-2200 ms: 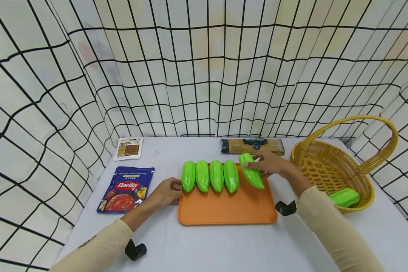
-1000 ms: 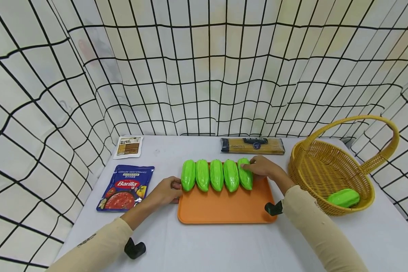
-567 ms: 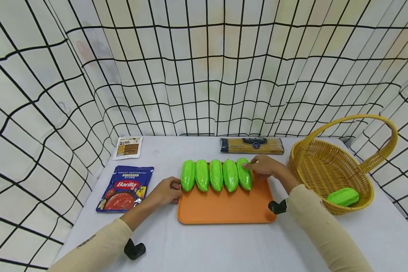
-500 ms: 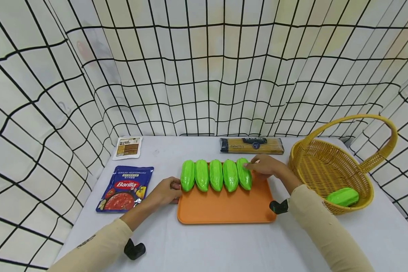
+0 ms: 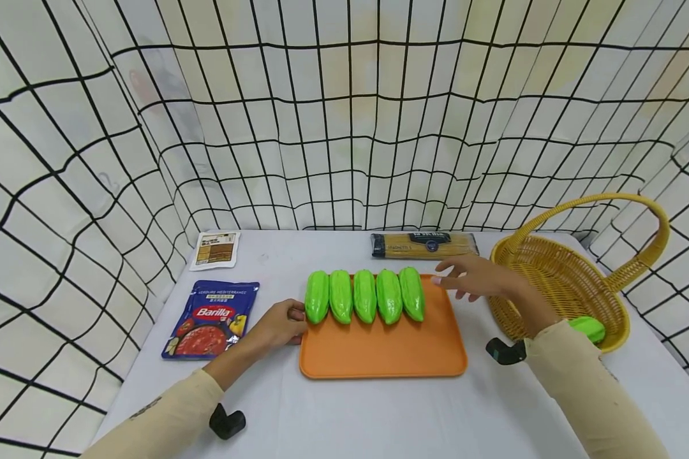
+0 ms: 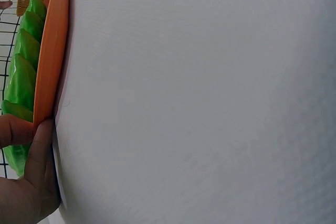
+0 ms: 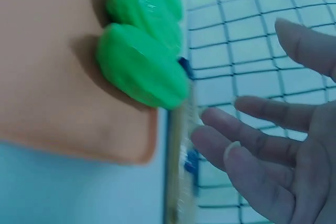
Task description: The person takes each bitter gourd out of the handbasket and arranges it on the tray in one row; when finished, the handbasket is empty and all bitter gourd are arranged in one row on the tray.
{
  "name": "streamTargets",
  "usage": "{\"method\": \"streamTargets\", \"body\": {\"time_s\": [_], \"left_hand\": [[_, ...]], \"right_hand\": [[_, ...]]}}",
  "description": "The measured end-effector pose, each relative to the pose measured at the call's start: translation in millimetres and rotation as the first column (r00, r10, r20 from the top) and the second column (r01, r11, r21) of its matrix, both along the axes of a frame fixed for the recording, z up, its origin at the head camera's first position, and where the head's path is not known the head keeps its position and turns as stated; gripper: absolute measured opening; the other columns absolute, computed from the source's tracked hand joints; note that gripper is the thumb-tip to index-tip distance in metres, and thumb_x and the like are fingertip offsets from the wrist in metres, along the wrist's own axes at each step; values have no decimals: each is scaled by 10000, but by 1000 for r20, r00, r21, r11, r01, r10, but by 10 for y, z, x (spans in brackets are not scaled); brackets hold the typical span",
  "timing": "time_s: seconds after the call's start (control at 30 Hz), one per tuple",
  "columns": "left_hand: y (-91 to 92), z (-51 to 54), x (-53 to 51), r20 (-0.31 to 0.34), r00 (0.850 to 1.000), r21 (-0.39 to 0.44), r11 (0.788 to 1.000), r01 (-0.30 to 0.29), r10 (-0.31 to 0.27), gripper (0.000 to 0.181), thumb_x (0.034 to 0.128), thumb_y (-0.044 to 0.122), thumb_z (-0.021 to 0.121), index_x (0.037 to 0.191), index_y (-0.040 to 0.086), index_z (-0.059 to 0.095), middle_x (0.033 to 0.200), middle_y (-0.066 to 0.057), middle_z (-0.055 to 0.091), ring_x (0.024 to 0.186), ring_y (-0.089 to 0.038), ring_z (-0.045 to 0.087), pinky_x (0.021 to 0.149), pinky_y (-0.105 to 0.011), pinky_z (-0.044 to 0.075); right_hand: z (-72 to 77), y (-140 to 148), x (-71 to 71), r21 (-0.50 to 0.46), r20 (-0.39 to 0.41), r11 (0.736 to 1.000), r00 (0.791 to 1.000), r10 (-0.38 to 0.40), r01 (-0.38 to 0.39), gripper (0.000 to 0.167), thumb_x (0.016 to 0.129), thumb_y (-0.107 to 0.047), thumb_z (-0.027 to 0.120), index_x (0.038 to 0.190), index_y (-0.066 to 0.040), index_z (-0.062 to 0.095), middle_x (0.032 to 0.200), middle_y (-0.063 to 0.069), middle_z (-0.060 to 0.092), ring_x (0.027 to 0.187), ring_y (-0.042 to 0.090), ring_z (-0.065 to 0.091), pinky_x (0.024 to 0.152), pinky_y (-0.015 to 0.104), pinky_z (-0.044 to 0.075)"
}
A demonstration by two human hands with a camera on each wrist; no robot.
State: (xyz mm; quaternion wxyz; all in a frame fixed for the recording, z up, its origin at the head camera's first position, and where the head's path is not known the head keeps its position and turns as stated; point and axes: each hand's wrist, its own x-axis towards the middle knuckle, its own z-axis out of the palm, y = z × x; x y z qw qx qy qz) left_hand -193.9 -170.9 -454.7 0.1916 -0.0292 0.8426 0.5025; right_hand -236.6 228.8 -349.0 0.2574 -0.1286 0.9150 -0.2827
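On the orange tray (image 5: 381, 354), several bright green, ridged, gourd-like vegetables (image 5: 364, 296) lie side by side along the far half. My left hand (image 5: 281, 323) pinches the tray's left rim; in the left wrist view the thumb and fingers (image 6: 41, 148) meet at the tray wall (image 6: 52, 51). My right hand (image 5: 479, 277) is in the air past the tray's far right corner, holding nothing. Its fingers are spread in the right wrist view, apart from the rightmost green vegetable (image 7: 142, 66). Another green vegetable (image 5: 589, 328) sits in the wicker basket (image 5: 617, 319), partly hidden by the right forearm.
A spaghetti pack (image 5: 425, 246) lies behind the tray. On the left are a blue Barilla sauce pouch (image 5: 211, 319) and a small white-and-brown packet (image 5: 215, 250). The basket's tall handle (image 5: 597, 199) arches up at right. Black netting (image 5: 350, 127) encloses the table's back and sides.
My right hand set a green vegetable down at the right end of the row, let go, and moved right toward the basket. The left hand stayed at the tray rim.
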Motion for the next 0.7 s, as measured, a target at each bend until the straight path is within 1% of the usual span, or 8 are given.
{"method": "streamTargets", "body": {"time_s": [0.17, 0.3, 0.37, 0.5, 0.57, 0.6, 0.67, 0.7], "left_hand": [[-7, 13, -6, 1, 1000, -10, 1000, 8, -8, 466, 915, 47, 630, 1351, -60, 509, 1164, -184, 588, 940, -222, 655, 766, -322, 634], [-3, 24, 0, -1, 1000, -7, 1000, 4, -4, 469, 904, 36, 631, 1345, -66, 510, 1156, -184, 583, 931, -223, 653, 762, -324, 635], [-2, 24, 2, -2, 1000, -8, 1000, 3, -3, 469, 901, 33, 630, 1344, -68, 510, 1155, -184, 581, 928, -222, 654, 761, -324, 635], [2, 24, 0, -4, 1000, -8, 1000, 9, -9, 470, 900, 36, 633, 1342, -68, 511, 1153, -185, 584, 921, -218, 657, 759, -326, 635], [1, 24, -2, -3, 1000, -9, 1000, 10, -10, 467, 904, 41, 635, 1342, -65, 512, 1152, -185, 586, 918, -217, 660, 760, -325, 635], [-1, 23, -4, -3, 1000, -10, 1000, 12, -12, 468, 906, 43, 635, 1344, -65, 511, 1153, -186, 586, 919, -217, 661, 760, -324, 635], [-4, 20, -8, 1, 1000, -15, 1000, 10, -10, 470, 908, 46, 633, 1349, -61, 509, 1157, -185, 587, 923, -217, 661, 763, -319, 635], [-3, 22, -10, 2, 1000, -16, 1000, 8, -8, 472, 909, 47, 634, 1350, -61, 508, 1158, -183, 586, 925, -218, 660, 763, -317, 635]], "right_hand": [[209, 273, 190, 18, -36, 998, 998, 60, -59, 624, 980, -496, 580, 1437, -83, 482, 1291, 168, 621, 940, 201, 653, 786, 378, 596], [301, 537, 309, 5, -62, 996, 994, 93, -93, 554, 986, -454, 588, 1412, -108, 517, 1265, 118, 626, 934, 202, 627, 756, 346, 573], [320, 675, 352, -6, -80, 995, 992, 94, -95, 531, 991, -419, 593, 1411, -103, 522, 1287, 127, 614, 956, 214, 629, 745, 340, 572], [329, 938, 400, -22, -75, 998, 995, 61, -63, 546, 1000, -375, 593, 1449, -84, 484, 1323, 160, 604, 998, 215, 650, 725, 342, 577], [325, 1058, 403, -7, -70, 999, 996, 47, -48, 555, 1006, -366, 583, 1462, -73, 464, 1289, 162, 619, 981, 201, 654, 713, 333, 580], [322, 1116, 402, -5, -60, 999, 997, 37, -37, 566, 1009, -362, 578, 1472, -63, 448, 1305, 166, 616, 992, 191, 660, 718, 329, 583], [302, 1226, 387, 9, -51, 1000, 998, 23, -22, 571, 1015, -360, 566, 1475, -47, 434, 1264, 167, 621, 962, 197, 644, 694, 334, 583], [292, 1280, 382, 12, -37, 1000, 999, 14, -13, 581, 1019, -357, 557, 1481, -34, 417, 1267, 180, 613, 972, 207, 640, 708, 341, 592]]}}
